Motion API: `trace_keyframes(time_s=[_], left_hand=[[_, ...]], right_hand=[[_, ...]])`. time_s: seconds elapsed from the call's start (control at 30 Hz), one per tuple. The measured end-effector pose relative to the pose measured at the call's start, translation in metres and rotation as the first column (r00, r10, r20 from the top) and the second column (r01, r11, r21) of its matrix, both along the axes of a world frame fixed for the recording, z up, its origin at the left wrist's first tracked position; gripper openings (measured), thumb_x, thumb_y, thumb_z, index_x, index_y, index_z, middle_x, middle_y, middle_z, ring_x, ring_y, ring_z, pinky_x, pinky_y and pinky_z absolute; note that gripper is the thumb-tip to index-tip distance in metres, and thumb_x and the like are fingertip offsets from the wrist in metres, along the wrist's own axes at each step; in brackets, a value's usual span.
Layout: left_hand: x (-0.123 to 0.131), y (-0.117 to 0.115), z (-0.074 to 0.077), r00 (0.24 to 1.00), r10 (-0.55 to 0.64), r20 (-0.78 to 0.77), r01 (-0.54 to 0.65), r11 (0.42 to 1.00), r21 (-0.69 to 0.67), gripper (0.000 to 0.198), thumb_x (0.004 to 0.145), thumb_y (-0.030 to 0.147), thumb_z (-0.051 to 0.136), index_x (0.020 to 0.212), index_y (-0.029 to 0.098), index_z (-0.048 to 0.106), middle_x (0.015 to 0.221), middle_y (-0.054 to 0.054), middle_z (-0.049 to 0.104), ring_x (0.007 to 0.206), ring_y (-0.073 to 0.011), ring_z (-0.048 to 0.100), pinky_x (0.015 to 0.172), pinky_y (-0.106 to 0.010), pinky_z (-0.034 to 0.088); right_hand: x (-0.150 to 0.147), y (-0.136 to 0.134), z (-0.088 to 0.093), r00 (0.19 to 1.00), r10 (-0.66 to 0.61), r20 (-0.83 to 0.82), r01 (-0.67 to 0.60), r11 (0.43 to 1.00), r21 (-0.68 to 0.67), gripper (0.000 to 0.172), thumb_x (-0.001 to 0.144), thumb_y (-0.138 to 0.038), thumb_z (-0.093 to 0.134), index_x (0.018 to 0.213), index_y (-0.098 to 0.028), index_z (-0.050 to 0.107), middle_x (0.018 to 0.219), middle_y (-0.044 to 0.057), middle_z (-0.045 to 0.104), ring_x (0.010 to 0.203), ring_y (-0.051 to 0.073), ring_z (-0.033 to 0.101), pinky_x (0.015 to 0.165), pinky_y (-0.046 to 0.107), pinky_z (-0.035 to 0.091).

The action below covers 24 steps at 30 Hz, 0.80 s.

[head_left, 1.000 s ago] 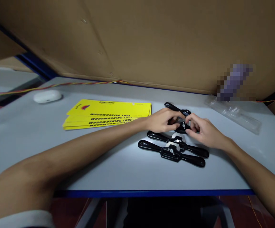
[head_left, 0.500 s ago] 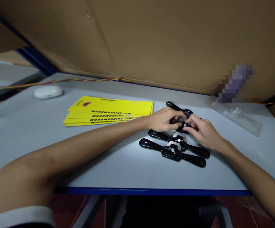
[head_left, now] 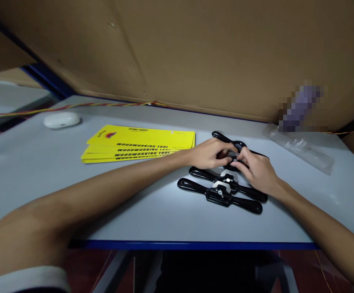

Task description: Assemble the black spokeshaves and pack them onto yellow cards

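Note:
Two black spokeshaves lie side by side on the grey table, the nearer spokeshave (head_left: 219, 196) in front of the second spokeshave (head_left: 253, 193). Just behind them my left hand (head_left: 210, 154) has its thumb and fingers closed on the middle of another black spokeshave, largely covered by the hands. My right hand (head_left: 258, 169) pinches at the same middle part from the right, thumb and forefinger together. One more black spokeshave (head_left: 222, 137) shows behind my fingers, its middle partly hidden.
Yellow cards (head_left: 140, 140) lie fanned left of the hands. A white case (head_left: 62, 120) is at the back left. Clear plastic packaging (head_left: 299, 148) lies at the right. Twisted wires (head_left: 103, 104) run along the back edge below a cardboard wall (head_left: 195, 53).
My right thumb and forefinger have shifted slightly left over the middle of the spokeshave. My left hand has stayed in place. The whole view has moved slightly.

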<state>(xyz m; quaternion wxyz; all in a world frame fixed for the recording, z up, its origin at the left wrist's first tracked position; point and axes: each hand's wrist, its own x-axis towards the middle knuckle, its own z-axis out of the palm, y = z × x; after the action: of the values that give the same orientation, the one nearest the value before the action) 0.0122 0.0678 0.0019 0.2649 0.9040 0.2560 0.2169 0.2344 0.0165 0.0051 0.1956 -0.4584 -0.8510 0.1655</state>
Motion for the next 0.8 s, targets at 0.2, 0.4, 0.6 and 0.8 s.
trace_keyframes(time_s=[0.2, 0.4, 0.6, 0.8], left_hand=[[0.0, 0.0, -0.001, 1.0, 0.014, -0.01, -0.014, 1.0, 0.004, 0.034, 0.091, 0.032, 0.053, 0.113, 0.014, 0.071, 0.064, 0.003, 0.057, 0.054, -0.0123, 0.05, 0.059, -0.027, 0.041], [0.001, 0.001, -0.001, 1.0, 0.027, -0.012, -0.027, 1.0, 0.005, 0.034, 0.091, 0.033, 0.053, 0.113, 0.013, 0.072, 0.063, 0.003, 0.057, 0.055, -0.0125, 0.05, 0.059, -0.027, 0.041], [0.001, 0.003, -0.004, 1.0, 0.029, -0.01, -0.028, 0.999, 0.017, 0.033, 0.093, 0.035, 0.053, 0.108, 0.013, 0.073, 0.066, 0.002, 0.058, 0.058, -0.0129, 0.05, 0.06, -0.027, 0.04], [0.0, 0.009, -0.003, 0.975, 0.131, 0.18, -0.074, 0.953, -0.293, 0.039, 0.096, 0.041, 0.05, 0.111, 0.013, 0.071, 0.067, 0.002, 0.057, 0.061, -0.0133, 0.051, 0.059, -0.026, 0.039]], right_hand=[[0.0, 0.002, 0.002, 1.0, -0.014, 0.014, 0.014, 1.0, 0.006, 0.021, 0.1, -0.044, 0.054, 0.094, -0.024, 0.051, 0.081, 0.004, 0.069, 0.071, 0.021, 0.062, 0.066, 0.034, 0.037], [-0.002, -0.001, 0.0, 0.999, -0.026, 0.029, 0.025, 0.999, 0.033, 0.02, 0.1, -0.044, 0.052, 0.094, -0.024, 0.053, 0.077, 0.003, 0.065, 0.07, 0.021, 0.059, 0.065, 0.034, 0.035], [0.006, 0.001, 0.015, 0.998, 0.066, 0.008, -0.066, 0.998, 0.022, 0.018, 0.102, -0.039, 0.051, 0.094, -0.023, 0.054, 0.07, -0.002, 0.058, 0.064, 0.017, 0.051, 0.076, 0.034, 0.036], [0.035, 0.002, 0.044, 0.996, 0.022, 0.086, -0.025, 0.999, 0.031, 0.003, 0.087, -0.023, 0.059, 0.085, -0.023, 0.057, 0.057, -0.008, 0.043, 0.052, 0.012, 0.037, 0.068, 0.031, 0.033]])
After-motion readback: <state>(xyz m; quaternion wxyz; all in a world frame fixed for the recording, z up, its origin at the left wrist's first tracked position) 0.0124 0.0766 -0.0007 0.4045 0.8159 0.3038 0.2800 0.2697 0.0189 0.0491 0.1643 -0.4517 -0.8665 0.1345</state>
